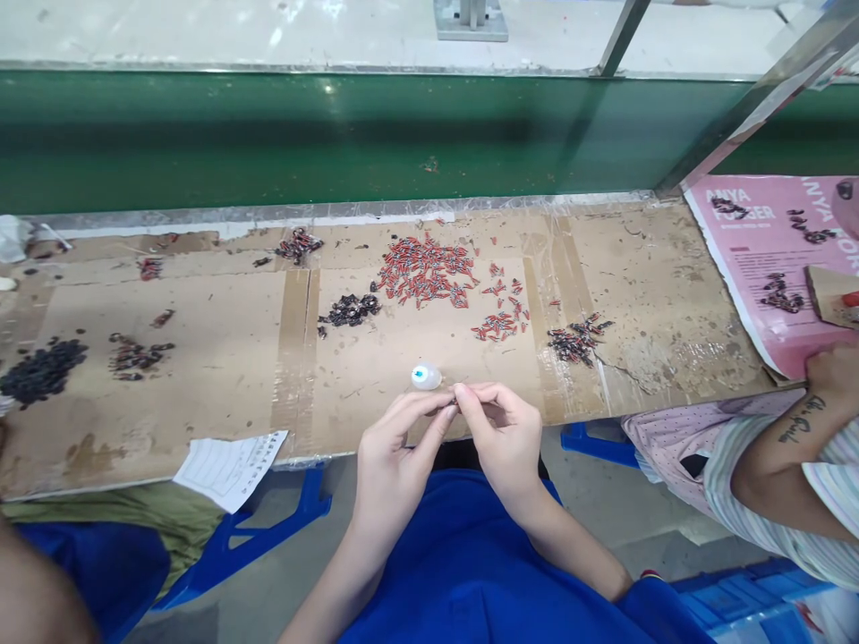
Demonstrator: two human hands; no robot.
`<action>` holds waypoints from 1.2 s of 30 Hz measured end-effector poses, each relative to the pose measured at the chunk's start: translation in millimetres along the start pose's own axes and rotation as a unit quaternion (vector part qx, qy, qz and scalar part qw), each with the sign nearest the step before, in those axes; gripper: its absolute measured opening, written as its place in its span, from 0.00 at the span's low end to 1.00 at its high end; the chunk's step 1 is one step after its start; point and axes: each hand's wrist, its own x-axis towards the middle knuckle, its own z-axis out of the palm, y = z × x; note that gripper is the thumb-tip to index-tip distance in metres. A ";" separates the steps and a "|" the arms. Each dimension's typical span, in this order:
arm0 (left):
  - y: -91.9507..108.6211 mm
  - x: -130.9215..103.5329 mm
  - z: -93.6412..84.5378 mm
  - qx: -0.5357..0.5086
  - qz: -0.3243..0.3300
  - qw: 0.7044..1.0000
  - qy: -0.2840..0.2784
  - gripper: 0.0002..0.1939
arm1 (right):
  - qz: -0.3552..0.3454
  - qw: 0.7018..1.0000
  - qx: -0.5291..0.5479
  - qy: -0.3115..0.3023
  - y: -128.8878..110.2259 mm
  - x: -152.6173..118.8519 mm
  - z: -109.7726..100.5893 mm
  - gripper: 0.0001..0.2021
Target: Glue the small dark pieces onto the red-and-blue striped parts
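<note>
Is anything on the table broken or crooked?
Yes. The cardboard looks torn and scuffed between a dark-and-red pile and the pink poster. Also, a white paper sheet hangs crookedly over the front edge, left of the left hand.

The left hand (393, 456) and right hand (505, 438) meet before the body, fingertips (462, 393) pinched close together. Both bare forearms (577, 539) angle inward.

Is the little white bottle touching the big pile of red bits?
Apart: the head view shows bare cardboard between the white bottle and the big red pile.
</note>
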 end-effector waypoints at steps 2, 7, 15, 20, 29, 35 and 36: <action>0.4 1.1 1.0 -0.007 -0.012 1.000 -0.004 0.06 | -0.013 1.000 -0.002 -0.003 0.1 1.4 -2.3 0.07; -1.0 1.3 2.7 -0.001 -0.008 1.000 -0.002 0.06 | -0.011 1.000 0.020 0.002 -0.9 4.3 -7.1 0.08; 0.4 4.1 3.2 0.017 0.010 1.000 0.002 0.07 | -0.006 1.000 -0.001 -0.002 1.7 5.0 -6.3 0.10; 2.1 6.5 1.9 0.017 0.012 1.000 -0.011 0.07 | -0.041 0.998 -0.046 -0.013 3.8 5.6 -8.0 0.08; 0.7 9.0 2.5 -0.041 -0.068 0.996 -0.029 0.06 | 0.075 0.992 0.067 -0.072 1.1 12.5 -13.4 0.12; 1.1 13.1 8.0 -0.072 -0.113 0.991 -0.009 0.06 | 0.057 0.987 0.056 -0.136 -4.4 17.6 -25.5 0.13; 1.3 13.2 8.4 -0.073 -0.115 0.991 -0.011 0.07 | 0.043 0.988 0.043 -0.140 -5.4 17.7 -27.6 0.11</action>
